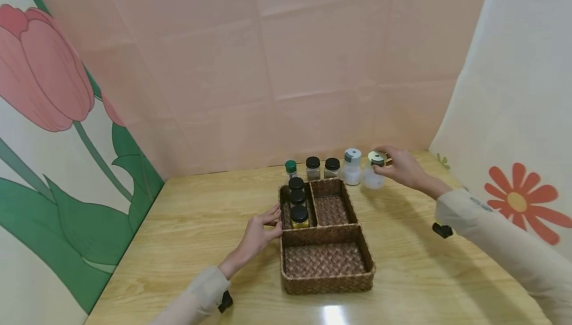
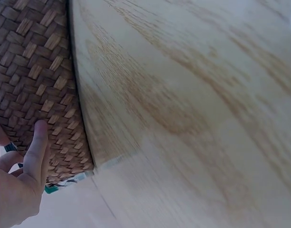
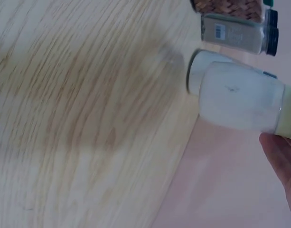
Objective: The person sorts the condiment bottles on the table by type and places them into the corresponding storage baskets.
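Observation:
My right hand (image 1: 404, 168) grips a translucent white shaker bottle (image 3: 240, 97) by its pale yellow-green lid (image 3: 288, 111). In the right wrist view the bottle's base appears slightly off the table. Beside it stands a similar white bottle with a pale blue-grey lid (image 1: 352, 155). Fingers of my left hand (image 1: 259, 233) touch the outer left wall of a brown woven basket (image 2: 38, 90); one fingertip (image 2: 40, 127) presses flat on the weave. Three jars with black lids (image 1: 299, 213) stand in a row in the basket's back-left compartment, the front one showing yellow contents.
Behind the basket stand a green-capped jar (image 1: 291, 167) and two black-lidded jars (image 1: 313, 168) of clear glass. The basket's back-right compartment (image 1: 330, 209) and wide front compartment (image 1: 323, 260) show bare woven floors. A pink sheet (image 1: 268, 67) hangs along the table's back edge.

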Available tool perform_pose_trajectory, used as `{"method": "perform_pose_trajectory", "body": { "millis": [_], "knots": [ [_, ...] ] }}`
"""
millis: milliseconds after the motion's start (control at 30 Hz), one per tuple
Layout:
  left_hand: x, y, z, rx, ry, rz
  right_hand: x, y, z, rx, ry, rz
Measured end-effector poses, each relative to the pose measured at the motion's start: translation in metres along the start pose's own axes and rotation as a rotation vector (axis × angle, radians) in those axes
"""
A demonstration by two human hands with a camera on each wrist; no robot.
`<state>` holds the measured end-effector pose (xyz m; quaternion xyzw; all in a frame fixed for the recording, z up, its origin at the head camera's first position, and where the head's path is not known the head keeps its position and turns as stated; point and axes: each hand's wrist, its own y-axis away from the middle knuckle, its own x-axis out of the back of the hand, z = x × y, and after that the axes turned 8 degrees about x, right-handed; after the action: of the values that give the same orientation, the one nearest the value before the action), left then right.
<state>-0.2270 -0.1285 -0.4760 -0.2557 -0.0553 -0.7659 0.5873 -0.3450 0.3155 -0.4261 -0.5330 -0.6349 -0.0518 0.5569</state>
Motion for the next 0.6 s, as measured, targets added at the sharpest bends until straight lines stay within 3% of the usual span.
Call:
{"method": "perform_pose_trajectory", "body": {
  "millis": [233,600],
  "knots": [
    [0.001,0.001,0.001,0.017,0.006,-0.006,-0.002,-0.004,-0.012,0.059,0.016,0.027],
    [-0.001,-0.002,-0.001,-0.011,-0.001,0.007,0.002,-0.017,-0.033,0.186,0.057,0.107]
  ]
}}
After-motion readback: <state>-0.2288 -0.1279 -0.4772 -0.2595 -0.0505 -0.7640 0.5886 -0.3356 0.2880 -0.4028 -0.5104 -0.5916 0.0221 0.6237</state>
